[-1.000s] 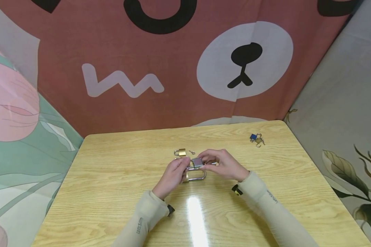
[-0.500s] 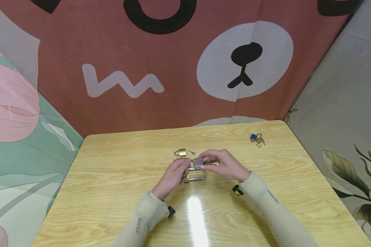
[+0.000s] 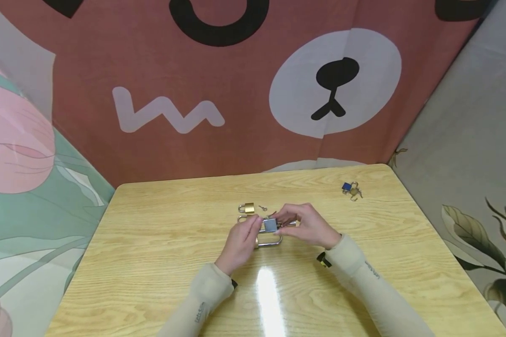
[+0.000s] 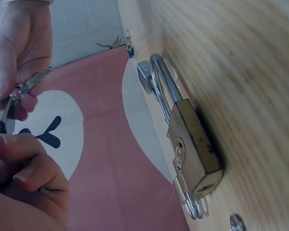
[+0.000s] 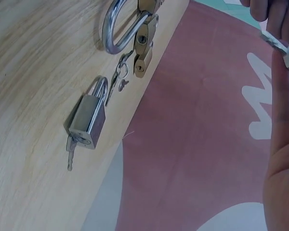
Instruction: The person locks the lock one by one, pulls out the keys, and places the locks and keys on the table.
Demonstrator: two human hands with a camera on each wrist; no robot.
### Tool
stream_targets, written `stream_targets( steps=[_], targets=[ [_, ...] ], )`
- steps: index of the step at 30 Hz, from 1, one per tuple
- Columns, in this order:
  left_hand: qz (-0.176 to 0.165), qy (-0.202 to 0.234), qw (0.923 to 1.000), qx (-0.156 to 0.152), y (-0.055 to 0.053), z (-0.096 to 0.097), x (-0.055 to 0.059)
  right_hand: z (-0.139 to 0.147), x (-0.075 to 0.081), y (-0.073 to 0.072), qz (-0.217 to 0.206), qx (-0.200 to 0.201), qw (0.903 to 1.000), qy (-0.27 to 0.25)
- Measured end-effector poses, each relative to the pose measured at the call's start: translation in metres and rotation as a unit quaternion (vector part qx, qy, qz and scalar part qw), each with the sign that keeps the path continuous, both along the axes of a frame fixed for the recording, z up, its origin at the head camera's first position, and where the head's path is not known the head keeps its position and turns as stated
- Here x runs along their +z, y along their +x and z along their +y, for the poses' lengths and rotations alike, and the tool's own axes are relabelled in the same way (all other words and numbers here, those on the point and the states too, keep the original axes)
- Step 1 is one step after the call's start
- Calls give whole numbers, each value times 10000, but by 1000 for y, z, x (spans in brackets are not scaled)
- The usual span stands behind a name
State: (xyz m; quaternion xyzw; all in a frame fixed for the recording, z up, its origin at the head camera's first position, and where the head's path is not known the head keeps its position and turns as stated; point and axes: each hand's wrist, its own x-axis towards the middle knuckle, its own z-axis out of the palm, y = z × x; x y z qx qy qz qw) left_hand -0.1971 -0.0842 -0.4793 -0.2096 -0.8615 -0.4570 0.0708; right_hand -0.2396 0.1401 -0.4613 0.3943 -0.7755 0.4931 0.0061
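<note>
Your left hand (image 3: 239,238) and right hand (image 3: 305,225) narrowly pinch the square silver-grey metal padlock (image 3: 270,225) between them; uneven fingertip pressure could drop it onto the long-shackled brass padlock (image 4: 190,137) below.

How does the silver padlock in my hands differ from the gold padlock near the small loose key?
The silver padlock is grey, while the gold padlock is brassy yellow. The silver padlock is held between your left hand and right hand; the gold padlock lies on the table. Your hands partly cover the silver padlock, but the gold padlock is uncovered. Both have blocky bodies.
</note>
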Motion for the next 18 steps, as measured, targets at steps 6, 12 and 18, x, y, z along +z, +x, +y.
stream_targets(
  steps=[6,12,18],
  targets=[
    [209,69,9995,226,0,2,-1,-3,1,3,156,21,9999,-15],
    [-15,343,9988,339,0,5,0,-5,4,5,607,-101,9981,20],
    [-262,277,9993,-30,2,7,-4,-5,7,6,606,-85,9981,-75]
  ],
)
